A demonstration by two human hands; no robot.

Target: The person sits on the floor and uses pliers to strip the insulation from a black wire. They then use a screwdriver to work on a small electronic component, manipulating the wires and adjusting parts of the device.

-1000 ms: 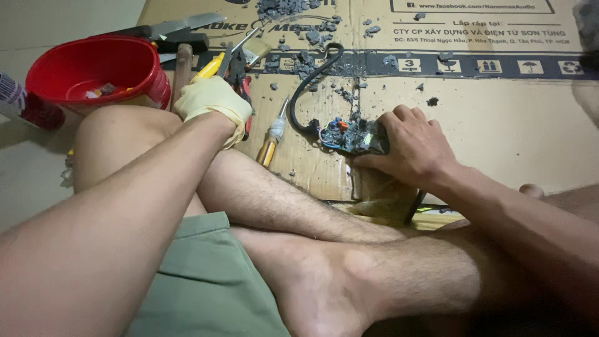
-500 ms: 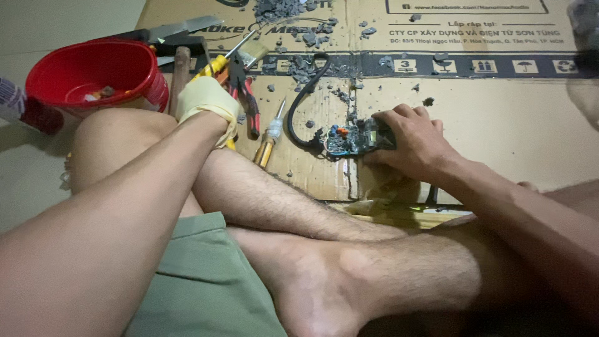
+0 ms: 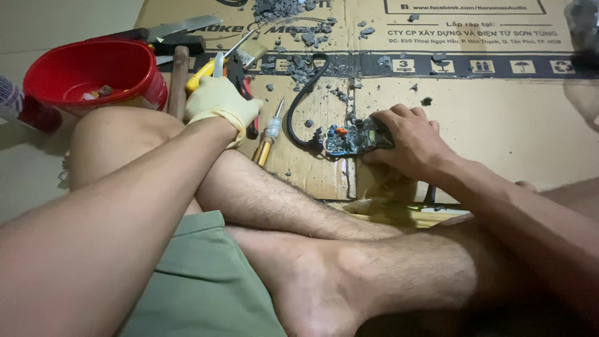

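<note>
Right hand is bare and clamped down on a small circuit board, fingers wrapped over its right end, pressing it to the flattened cardboard sheet. Board sits near the middle of the cardboard, just past the crossed shins. Its right half is hidden under the fingers; only the left part shows, with red and blue bits too small to identify. A black cable loops off the board's left edge and curls up toward the top of the sheet; the joint to the board is hard to make out.

Left hand wears a pale glove and lies on a pile of tools, fingers curled. It covers the handles, so I can't tell if it grips anything. A yellow-handled tool and red-handled pliers stick out from under it, mostly hidden. A screwdriver with a yellow and clear handle lies just right of the glove, apart from it.

Red bucket stands at far left, partly behind the raised knee; contents unclear. A wooden handle runs beside it, its head end lost in the clutter. Grey crumbs of debris are scattered across the cardboard's top. Top right corner is blurred and cut off.
</note>
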